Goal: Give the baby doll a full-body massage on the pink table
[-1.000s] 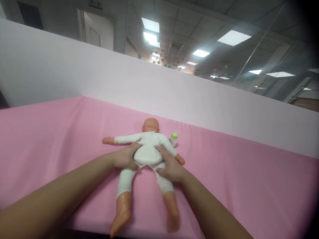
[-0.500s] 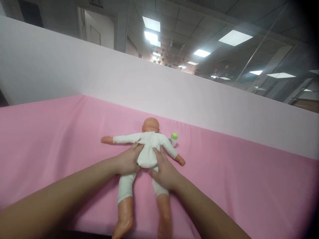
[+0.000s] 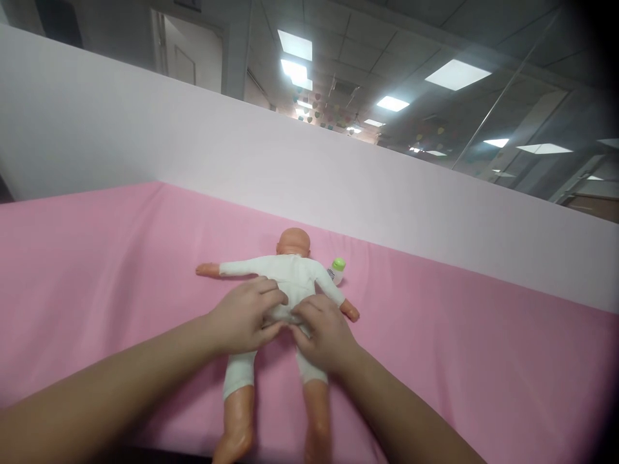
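A baby doll (image 3: 294, 270) with a white cloth body lies face down, its bare head away from me and its legs towards me. My left hand (image 3: 249, 316) is at the left of the doll's lower back, its fingers curled and pinching the white cloth. On the right side, my right hand (image 3: 326, 328) pinches the same lower part with bent fingers. Both thumbs come close together at the doll's bottom edge. Beside the doll's right-hand arm is a small clear bottle (image 3: 337, 272) with a green cap.
Pink cloth (image 3: 435, 348) covers the surface under the doll, with soft creases. A white panel (image 3: 338, 180) rises along its far side. Behind the panel are a glass partition, a door (image 3: 186, 55) and lit ceiling panels.
The fingers of both hands, laid flatter along the doll's sides before, have curled inward over its lower back. The doll's left-side leg has shifted slightly left; the bottle has stayed put.
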The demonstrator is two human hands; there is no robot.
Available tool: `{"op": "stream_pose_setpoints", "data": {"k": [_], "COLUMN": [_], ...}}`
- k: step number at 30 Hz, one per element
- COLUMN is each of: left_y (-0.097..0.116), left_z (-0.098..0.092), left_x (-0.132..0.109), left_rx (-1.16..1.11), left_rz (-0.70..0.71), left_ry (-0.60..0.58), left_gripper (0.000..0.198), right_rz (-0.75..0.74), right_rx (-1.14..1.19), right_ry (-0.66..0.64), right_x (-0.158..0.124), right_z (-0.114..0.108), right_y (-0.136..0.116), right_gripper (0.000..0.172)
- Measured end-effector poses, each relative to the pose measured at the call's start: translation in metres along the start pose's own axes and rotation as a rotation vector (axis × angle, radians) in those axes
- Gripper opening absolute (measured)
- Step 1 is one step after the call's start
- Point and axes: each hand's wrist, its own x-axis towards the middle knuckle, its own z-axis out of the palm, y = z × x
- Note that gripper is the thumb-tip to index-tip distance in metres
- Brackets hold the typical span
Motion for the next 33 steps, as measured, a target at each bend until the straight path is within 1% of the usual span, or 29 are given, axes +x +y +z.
{"op": "stream_pose_setpoints", "data": {"k": [2, 3, 5, 7, 8, 10, 12, 15, 17, 18, 20, 22, 23, 27, 28, 30, 32, 33], "left_y": [0.002, 0.002, 0.002, 0.001, 0.001, -0.001, -0.003, -0.005, -0.005, -0.005, -0.005, -0.006, -0.006, -0.012, -0.014, -0.017, -0.019, -0.020], "left_z": [0.005, 0.007, 0.010, 0.011, 0.011, 0.011, 0.011, 0.013, 0.015, 0.017, 0.020, 0.023, 0.023, 0.023, 0.023, 0.024, 0.025, 0.026], "left_x": [0.002, 0.003, 0.004, 0.004, 0.003, 0.000, -0.002, -0.002, -0.001, 0.000, 0.002, 0.004, 0.005, 0.011, 0.012, 0.011, 0.008, 0.006], "left_rx": [0.013, 0.018, 0.013, -0.008, -0.023, -0.056, -0.073, -0.030, 0.009, 0.017, 0.022, 0.028, 0.034, 0.056, 0.055, 0.043, 0.035, 0.041], "left_rz": [-0.009, -0.014, 0.003, 0.032, 0.042, 0.060, 0.076, 0.074, 0.048, 0.031, 0.005, 0.003, 0.012, 0.018, 0.015, 0.029, 0.092, 0.135], "left_ry": [-0.129, -0.169, -0.205, -0.213, -0.209, -0.180, -0.109, 0.025, 0.049, 0.027, -0.050, -0.121, -0.146, -0.199, -0.193, -0.132, -0.026, 0.030], "left_gripper": [0.017, 0.015, 0.011, 0.010, 0.010, 0.011, 0.012, 0.014, 0.015, 0.016, 0.016, 0.018, 0.018, 0.020, 0.022, 0.024, 0.022, 0.020], "right_rz": [0.018, 0.026, 0.020, -0.012, -0.032, -0.066, -0.087, -0.085, -0.065, -0.052, -0.026, -0.013, -0.011, -0.026, -0.031, -0.040, -0.052, -0.061], "right_rx": [0.015, 0.019, 0.028, 0.044, 0.057, 0.093, 0.130, 0.140, 0.127, 0.122, 0.118, 0.127, 0.135, 0.165, 0.175, 0.206, 0.244, 0.256], "right_ry": [-0.064, -0.090, -0.134, -0.159, -0.159, -0.120, -0.033, 0.119, 0.166, 0.152, 0.074, -0.012, -0.035, -0.045, -0.049, -0.060, -0.038, -0.005], "right_x": [0.002, 0.003, 0.004, 0.003, 0.002, 0.001, -0.001, -0.002, -0.002, -0.001, 0.000, 0.002, 0.003, 0.008, 0.009, 0.010, 0.010, 0.009], "right_z": [-0.001, -0.001, -0.002, -0.001, -0.001, 0.002, 0.004, 0.006, 0.006, 0.006, 0.006, 0.006, 0.006, 0.003, 0.001, -0.002, -0.003, -0.003], "right_y": [-0.001, -0.002, -0.003, -0.003, -0.003, -0.003, -0.002, -0.001, -0.001, -0.001, -0.001, 0.000, 0.001, 0.005, 0.006, 0.008, 0.009, 0.009], "right_gripper": [0.008, 0.008, 0.009, 0.010, 0.011, 0.012, 0.012, 0.011, 0.014, 0.016, 0.014, 0.010, 0.010, 0.015, 0.017, 0.020, 0.020, 0.019]}}
